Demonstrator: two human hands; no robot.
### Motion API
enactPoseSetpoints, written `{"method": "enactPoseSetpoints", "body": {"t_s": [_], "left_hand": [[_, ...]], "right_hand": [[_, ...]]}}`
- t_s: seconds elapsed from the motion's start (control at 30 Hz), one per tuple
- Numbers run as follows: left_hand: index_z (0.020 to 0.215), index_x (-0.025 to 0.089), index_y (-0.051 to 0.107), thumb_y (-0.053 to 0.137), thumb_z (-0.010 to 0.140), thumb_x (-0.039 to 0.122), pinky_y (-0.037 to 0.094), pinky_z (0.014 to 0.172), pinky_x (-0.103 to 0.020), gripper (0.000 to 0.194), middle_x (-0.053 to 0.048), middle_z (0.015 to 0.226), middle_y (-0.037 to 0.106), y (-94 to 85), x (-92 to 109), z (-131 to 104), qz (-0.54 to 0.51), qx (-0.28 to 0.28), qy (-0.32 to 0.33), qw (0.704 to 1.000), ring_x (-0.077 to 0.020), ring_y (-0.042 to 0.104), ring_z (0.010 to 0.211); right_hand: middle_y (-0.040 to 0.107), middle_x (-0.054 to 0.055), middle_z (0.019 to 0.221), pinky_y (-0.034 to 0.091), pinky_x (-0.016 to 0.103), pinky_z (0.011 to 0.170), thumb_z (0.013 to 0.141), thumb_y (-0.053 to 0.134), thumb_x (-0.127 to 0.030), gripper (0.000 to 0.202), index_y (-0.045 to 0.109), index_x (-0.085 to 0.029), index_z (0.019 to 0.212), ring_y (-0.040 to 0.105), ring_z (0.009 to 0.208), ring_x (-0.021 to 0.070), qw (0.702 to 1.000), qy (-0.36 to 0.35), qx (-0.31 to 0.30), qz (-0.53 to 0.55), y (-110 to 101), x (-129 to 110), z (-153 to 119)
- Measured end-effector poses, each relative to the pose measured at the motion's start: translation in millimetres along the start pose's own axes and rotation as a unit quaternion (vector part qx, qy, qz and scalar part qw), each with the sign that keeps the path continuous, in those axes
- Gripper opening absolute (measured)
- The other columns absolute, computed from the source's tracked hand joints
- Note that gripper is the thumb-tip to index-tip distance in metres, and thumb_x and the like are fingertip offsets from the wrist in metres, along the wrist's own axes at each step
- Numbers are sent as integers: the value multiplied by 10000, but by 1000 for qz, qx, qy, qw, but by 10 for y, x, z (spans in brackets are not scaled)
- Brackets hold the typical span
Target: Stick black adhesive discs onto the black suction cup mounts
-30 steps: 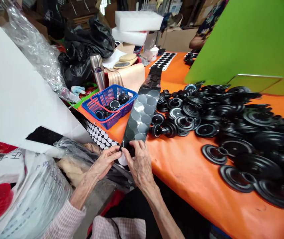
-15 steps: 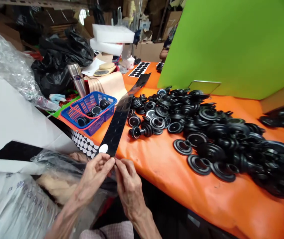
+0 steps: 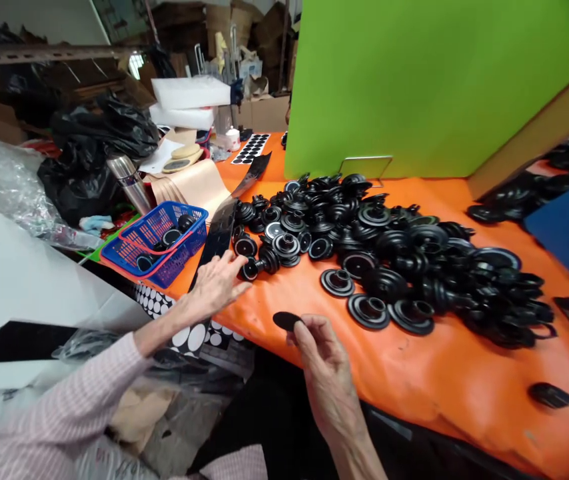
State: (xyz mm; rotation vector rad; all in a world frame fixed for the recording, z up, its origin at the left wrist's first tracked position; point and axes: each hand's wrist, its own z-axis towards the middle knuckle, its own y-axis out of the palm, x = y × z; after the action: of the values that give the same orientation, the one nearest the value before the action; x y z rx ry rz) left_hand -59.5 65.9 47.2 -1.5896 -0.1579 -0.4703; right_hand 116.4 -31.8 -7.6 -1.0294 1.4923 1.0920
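Observation:
Between the thumb and fingers of my right hand is a thin black round sticker, held above the front of the table. My left hand reaches out with its fingers apart, close to a black knob-like part at the near left end of the heap. I cannot tell whether its fingertips touch the part. Under the left hand runs a long black strip, and white circles show at its near end. The heap of black flanged round parts spreads to the right.
A blue basket with several black parts stands to the left. Behind it are a steel flask and tan sheets. A green panel rises behind the heap on the orange table cover. One dark piece lies front right.
My hands have parted from their pinch at the strip's near end. The right moved right with the black sticker; the left moved forward to the heap. The view has turned right.

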Motion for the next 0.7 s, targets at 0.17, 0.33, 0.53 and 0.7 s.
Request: {"method": "enactPoseSetpoints", "body": {"t_s": [0.17, 0.33, 0.53, 0.7], "left_hand": [[962, 171, 584, 608, 768, 307, 446, 825, -425, 238, -99, 861, 632, 163, -144, 475, -36, -44, -86, 995, -312, 609, 930], [970, 199, 569, 555, 785, 226, 493, 722, -337, 187, -22, 746, 607, 127, -182, 353, -89, -29, -95, 991, -215, 628, 789], [997, 136, 600, 690, 735, 291, 567, 690, -329, 318, -50, 889, 645, 44, -20, -284, -528, -60, -172, 830, -167, 649, 758], [968, 125, 639, 745, 716, 295, 590, 660, -313, 322, -51, 917, 634, 273, 165, -676, -627, -71, -185, 753, -161, 658, 767]], "right_hand": [[584, 20, 889, 489, 274, 739, 819, 620, -470, 248, 619, -229, 875, 579, 839, 173, 998, 6, -56, -33, -197, 63, -50], [630, 43, 899, 496, 290, 747, 856, 564, -453, 253, 641, -221, 918, 601, 831, 186, 992, -21, -79, -97, -268, 128, -43], [553, -29, 708, 474, 264, 648, 831, 622, -399, 316, 560, -247, 1101, 535, 642, 134, 995, -47, -58, -67, -266, 27, -53], [536, -23, 738, 436, 234, 675, 819, 654, -438, 239, 586, -213, 774, 515, 695, 110, 994, 54, -90, 39, -207, -101, -95]]}}
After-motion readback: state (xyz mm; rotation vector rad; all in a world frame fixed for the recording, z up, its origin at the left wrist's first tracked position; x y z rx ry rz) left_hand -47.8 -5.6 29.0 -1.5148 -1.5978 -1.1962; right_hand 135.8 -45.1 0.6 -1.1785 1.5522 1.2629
